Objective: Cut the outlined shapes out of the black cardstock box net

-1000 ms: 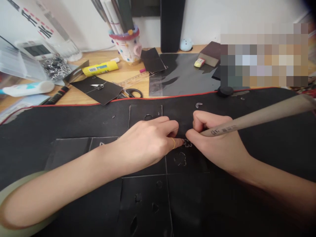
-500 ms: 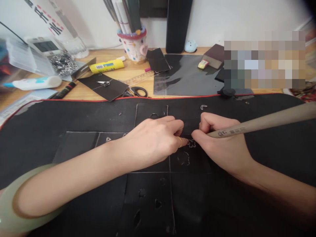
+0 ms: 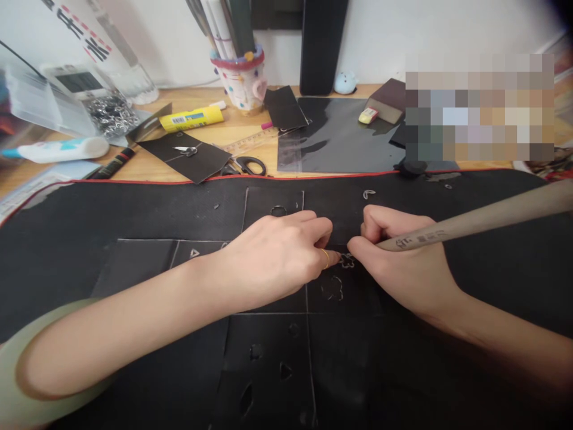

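Black card (image 3: 268, 340) with scored lines and small cut shapes lies on the black mat (image 3: 147, 206). My left hand (image 3: 286, 251) rests on the card, fingers curled, with the ringed finger's tip pressing beside a small flower-shaped outline (image 3: 347, 261). Whether anything is under its curled fingers is hidden. My right hand (image 3: 398, 257) is closed round a long grey-beige pen-like tool (image 3: 483, 218), its tip hidden behind the fingers just right of the flower outline. Below that outline is a larger rounded cut shape (image 3: 333, 288).
Behind the mat's red edge lie scissors (image 3: 250, 165), a yellow glue stick (image 3: 191, 119), a clear ruler (image 3: 250, 141), black card with a small metal blade (image 3: 185, 156), and an eraser (image 3: 368, 115). A decorated pen cup (image 3: 242, 80) stands behind; a white-and-blue tube (image 3: 67, 149) lies left.
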Demonstrator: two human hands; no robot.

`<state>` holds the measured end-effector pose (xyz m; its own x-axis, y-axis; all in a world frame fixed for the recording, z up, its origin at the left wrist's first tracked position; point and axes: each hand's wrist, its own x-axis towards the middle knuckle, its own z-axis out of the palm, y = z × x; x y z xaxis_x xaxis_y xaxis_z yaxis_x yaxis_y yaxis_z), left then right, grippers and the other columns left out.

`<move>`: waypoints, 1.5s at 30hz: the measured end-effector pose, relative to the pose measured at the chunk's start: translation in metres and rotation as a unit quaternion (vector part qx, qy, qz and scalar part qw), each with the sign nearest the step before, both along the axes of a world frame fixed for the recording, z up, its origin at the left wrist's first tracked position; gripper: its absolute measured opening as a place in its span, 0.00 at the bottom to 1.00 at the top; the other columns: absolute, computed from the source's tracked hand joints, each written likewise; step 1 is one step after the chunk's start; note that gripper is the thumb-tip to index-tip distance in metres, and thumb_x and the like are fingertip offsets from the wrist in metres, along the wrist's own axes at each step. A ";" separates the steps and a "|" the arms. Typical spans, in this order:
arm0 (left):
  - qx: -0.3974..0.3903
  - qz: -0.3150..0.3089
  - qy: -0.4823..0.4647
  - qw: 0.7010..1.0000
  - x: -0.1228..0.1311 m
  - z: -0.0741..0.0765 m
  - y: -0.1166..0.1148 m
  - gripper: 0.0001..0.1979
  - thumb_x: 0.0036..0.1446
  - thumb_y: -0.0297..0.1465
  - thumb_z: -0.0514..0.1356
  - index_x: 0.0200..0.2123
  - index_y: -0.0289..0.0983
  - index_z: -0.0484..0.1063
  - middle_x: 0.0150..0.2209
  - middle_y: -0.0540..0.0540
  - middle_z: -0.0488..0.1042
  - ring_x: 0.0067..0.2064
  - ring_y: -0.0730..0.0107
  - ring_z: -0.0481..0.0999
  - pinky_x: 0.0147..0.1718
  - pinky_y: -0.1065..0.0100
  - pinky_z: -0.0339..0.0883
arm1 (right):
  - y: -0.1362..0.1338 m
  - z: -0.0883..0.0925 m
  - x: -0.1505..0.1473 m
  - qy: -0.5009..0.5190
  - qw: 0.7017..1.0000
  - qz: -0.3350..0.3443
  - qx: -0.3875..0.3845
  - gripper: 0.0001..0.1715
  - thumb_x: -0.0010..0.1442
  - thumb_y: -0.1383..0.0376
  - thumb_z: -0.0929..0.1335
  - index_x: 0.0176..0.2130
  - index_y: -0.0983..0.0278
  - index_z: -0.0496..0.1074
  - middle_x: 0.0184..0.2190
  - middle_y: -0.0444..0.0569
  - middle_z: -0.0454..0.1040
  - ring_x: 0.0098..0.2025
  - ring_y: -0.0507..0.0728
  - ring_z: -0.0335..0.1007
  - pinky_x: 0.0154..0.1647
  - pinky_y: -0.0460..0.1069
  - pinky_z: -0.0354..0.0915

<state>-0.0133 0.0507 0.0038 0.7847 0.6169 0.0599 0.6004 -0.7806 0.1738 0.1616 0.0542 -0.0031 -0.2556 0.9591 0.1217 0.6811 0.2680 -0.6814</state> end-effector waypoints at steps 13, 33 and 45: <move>0.052 0.018 0.044 0.998 0.014 0.010 -0.026 0.22 0.55 0.45 0.50 0.36 0.32 0.71 0.32 0.43 0.64 0.33 0.63 0.64 0.19 0.67 0.60 | 0.026 0.006 0.015 -0.030 0.983 0.171 -0.068 0.16 0.46 0.71 0.64 0.18 0.63 0.50 0.15 0.37 0.52 0.18 0.47 0.46 0.16 0.45 0.45; 0.165 -0.057 0.032 0.984 0.008 0.014 -0.024 0.20 0.56 0.18 0.41 0.36 0.32 0.73 0.34 0.42 0.75 0.36 0.63 0.74 0.27 0.66 0.71 | 0.046 0.015 0.036 0.128 0.989 0.068 0.012 0.16 0.49 0.61 0.69 0.21 0.63 0.57 0.17 0.39 0.56 0.19 0.47 0.48 0.17 0.45 0.46; 0.139 -0.017 0.046 0.989 0.014 -0.008 -0.030 0.19 0.58 0.24 0.44 0.53 0.29 0.59 0.55 0.37 0.61 0.54 0.55 0.62 0.44 0.61 0.67 | 0.033 0.007 0.033 0.071 0.979 0.158 -0.108 0.12 0.49 0.71 0.67 0.22 0.63 0.56 0.19 0.38 0.57 0.20 0.46 0.50 0.18 0.44 0.48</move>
